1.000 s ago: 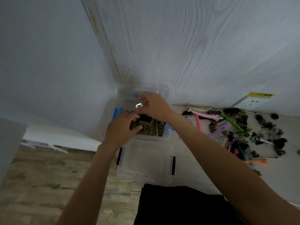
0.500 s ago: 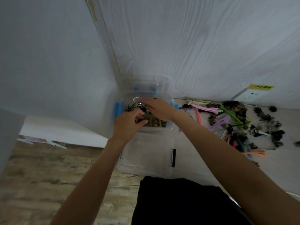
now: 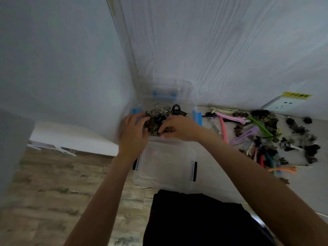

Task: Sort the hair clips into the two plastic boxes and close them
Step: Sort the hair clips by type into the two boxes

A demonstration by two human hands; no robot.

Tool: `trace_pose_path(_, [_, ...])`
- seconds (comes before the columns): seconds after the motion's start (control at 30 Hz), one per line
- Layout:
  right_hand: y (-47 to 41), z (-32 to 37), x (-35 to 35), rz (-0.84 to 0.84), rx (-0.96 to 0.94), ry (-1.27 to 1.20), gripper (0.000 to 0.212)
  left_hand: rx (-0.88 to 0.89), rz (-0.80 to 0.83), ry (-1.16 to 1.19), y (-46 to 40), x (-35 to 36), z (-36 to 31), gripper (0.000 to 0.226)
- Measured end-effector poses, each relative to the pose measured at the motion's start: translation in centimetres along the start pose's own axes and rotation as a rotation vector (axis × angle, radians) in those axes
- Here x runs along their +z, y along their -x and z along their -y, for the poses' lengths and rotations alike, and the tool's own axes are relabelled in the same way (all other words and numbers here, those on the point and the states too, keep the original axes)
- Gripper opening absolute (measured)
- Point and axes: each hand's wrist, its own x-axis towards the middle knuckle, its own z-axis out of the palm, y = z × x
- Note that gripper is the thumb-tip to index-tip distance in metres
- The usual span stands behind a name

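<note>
Both hands in the far box [image 3: 190,105], left hand [image 3: 134,129] and right hand [image 3: 179,127] with fingers curled into the clip heap [image 3: 158,119]; exact hold unclear. Clips looked light, rigid, snaggy — best pinched by bodies. Unsorted clips [image 3: 266,135] lay right of my fingers.

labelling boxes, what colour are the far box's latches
Blue latches, clearest in the head view.

The fingertips of the left hand [image 3: 133,132] and right hand [image 3: 179,128] were buried among the dark clips [image 3: 158,121] in the far box [image 3: 190,105], so their grip was unclear.
</note>
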Motion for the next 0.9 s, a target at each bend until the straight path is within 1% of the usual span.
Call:
trace_pose_path(0.03, [-0.2, -0.4, -0.4, -0.020, -0.005, -0.015, 0.023, 0.005, -0.006, 0.001, 0.0, 0.0, 0.1, 0.037])
trace_pose_path(0.1, [-0.1, -1.3, -1.4, -0.118, 0.011, -0.027, 0.016, 0.003, 0.007, 0.021, -0.2, -0.1, 0.3, 0.035])
trace_pose_path(0.23, [-0.3, -1.7, -2.3, -0.299, 0.011, 0.022, 0.014, -0.003, 0.021, 0.039, -0.7, -0.1, 0.1, 0.036])
trace_pose_path(0.27, [-0.3, -1.4, -2.4, -0.296, 0.003, 0.033, 0.014, -0.008, 0.023, 0.043, -0.7, -0.1, 0.0, 0.038])
trace_pose_path(0.3, [-0.3, -1.2, -2.6, -0.257, -0.015, 0.053, 0.014, -0.015, 0.025, 0.044, -0.7, -0.1, 0.0, 0.039])
trace_pose_path(0.37, [0.1, -0.9, -3.0, -0.129, -0.051, 0.070, 0.014, -0.020, 0.029, 0.047, -0.7, -0.1, 0.0, 0.039])
trace_pose_path(0.43, [0.2, -0.8, -3.2, -0.046, -0.063, 0.069, 0.015, -0.008, 0.022, 0.045, -0.6, 0.0, 0.1, 0.038])
trace_pose_path(0.53, [-0.3, -0.7, -2.5, -0.005, -0.029, 0.137, 0.015, 0.004, 0.008, 0.042, -0.7, 0.0, 0.2, 0.038])
trace_pose_path(0.73, [-0.9, -0.2, -1.3, -0.038, 0.025, 0.238, 0.019, -0.002, -0.005, 0.023, -0.6, 0.2, -0.1, 0.037])
trace_pose_path(0.83, [-0.5, -0.2, -1.0, -0.190, 0.072, 0.286, 0.038, 0.006, -0.018, 0.008, -0.7, 0.3, -0.3, 0.037])
trace_pose_path(0.9, [0.1, -0.6, -0.6, -0.293, 0.081, 0.303, 0.038, 0.007, -0.023, 0.003, -0.7, 0.2, -0.4, 0.037])
